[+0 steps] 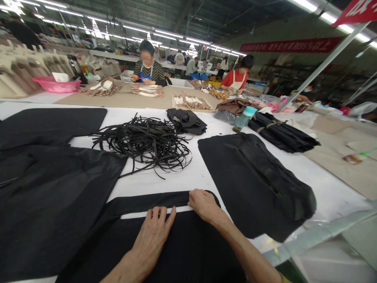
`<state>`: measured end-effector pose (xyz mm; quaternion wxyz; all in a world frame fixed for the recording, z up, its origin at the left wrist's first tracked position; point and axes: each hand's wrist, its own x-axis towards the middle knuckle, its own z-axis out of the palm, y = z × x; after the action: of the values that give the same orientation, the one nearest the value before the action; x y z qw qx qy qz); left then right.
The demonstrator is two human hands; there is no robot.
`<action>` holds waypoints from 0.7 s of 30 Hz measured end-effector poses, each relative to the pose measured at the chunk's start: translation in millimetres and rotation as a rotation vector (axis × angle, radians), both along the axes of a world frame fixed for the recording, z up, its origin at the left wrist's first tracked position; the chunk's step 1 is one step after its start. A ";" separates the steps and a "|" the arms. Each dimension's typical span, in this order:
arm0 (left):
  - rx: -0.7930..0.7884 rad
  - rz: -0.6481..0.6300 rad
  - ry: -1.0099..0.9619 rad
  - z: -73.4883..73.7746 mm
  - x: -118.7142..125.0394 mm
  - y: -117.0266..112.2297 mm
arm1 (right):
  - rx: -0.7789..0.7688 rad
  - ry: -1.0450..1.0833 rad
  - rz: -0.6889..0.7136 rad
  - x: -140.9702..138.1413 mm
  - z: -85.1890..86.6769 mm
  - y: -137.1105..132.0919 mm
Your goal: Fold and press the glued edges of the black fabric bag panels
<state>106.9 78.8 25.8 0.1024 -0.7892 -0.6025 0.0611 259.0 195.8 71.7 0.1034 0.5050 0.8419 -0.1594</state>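
Note:
A black fabric piece [182, 251] lies on the white table right in front of me, with a narrow black strip [147, 202] lying just beyond its top edge. My left hand [153, 234] rests flat on the piece, fingers stretched toward that edge. At the right end of the strip my right hand [203, 204] presses down with its fingers curled over the fabric; whether it pinches the cloth I cannot make out. Behind them lies a tangle of black straps [144, 143].
Large black panels [44, 196] cover the left of the white table [182, 177]; another black piece [256, 181] lies on the right. Farther back are a folded black bundle [187, 120], a teal-capped bottle [244, 118], a tied black roll [282, 133], a pink basin [55, 84] and two seated workers.

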 end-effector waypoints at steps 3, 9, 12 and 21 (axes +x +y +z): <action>-0.048 0.037 0.017 4.5 5.7 5.1 | -0.020 -0.002 -0.003 -0.9 0.7 2.2; -0.111 0.092 0.048 14.9 19.0 17.5 | -0.007 0.045 -0.007 1.9 -5.4 3.9; -0.131 0.103 0.147 15.7 26.2 21.1 | -0.007 0.107 0.013 9.4 -8.0 2.6; -0.068 0.035 0.334 13.0 30.3 21.9 | -0.023 0.281 0.057 28.5 -10.8 -6.5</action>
<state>137.3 100.7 38.7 0.1733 -0.7604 -0.5884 0.2133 287.5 189.3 60.9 -0.0050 0.4522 0.8603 -0.2351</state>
